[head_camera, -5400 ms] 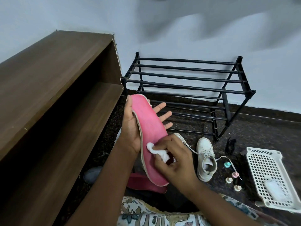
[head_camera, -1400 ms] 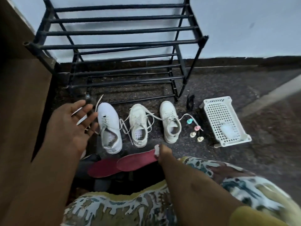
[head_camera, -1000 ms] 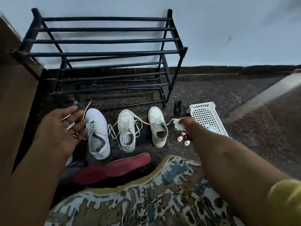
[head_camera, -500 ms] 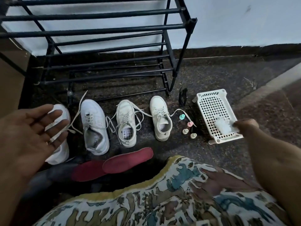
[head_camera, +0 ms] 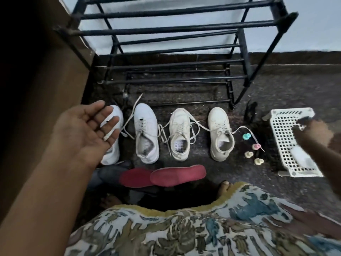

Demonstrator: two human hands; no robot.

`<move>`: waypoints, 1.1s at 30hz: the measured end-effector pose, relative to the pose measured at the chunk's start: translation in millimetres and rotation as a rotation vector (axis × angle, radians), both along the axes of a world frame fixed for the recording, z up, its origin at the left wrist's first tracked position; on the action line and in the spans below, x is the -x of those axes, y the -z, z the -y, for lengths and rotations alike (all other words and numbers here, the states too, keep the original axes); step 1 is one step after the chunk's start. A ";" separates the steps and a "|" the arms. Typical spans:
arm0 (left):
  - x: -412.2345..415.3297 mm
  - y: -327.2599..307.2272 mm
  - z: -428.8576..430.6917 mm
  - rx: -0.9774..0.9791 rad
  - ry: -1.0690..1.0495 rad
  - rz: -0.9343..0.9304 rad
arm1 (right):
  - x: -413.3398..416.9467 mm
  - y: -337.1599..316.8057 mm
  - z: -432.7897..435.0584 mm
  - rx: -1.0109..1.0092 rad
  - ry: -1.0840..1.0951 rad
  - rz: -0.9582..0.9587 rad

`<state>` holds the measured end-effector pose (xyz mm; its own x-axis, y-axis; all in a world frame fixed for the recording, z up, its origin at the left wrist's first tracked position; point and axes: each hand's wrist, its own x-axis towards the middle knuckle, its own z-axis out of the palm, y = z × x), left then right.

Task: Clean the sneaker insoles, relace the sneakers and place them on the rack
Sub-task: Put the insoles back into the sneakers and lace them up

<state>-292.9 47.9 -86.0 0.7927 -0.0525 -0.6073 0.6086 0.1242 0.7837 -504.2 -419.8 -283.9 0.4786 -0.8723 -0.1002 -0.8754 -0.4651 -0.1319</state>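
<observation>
Two red insoles (head_camera: 162,176) are lying overlapped at lower centre, long axes running left-right, below four white sneakers (head_camera: 180,133) pointing toes up-frame toward the rack (head_camera: 177,28). The left hand (head_camera: 86,130) is hovering spread, palm up, hiding part of the leftmost sneaker. The right hand (head_camera: 313,135) is blurring over the basket (head_camera: 280,133); its grip is unreadable.

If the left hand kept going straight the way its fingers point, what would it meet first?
Probably the leftmost white sneaker: the left hand is open, palm up, fingers overlapping that shoe in the head view. Depth is unclear, so it may pass above.
</observation>
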 end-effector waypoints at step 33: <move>-25.8 229.0 -117.3 -0.655 0.513 0.352 | -88.2 150.8 -273.3 -0.300 -1.543 -0.489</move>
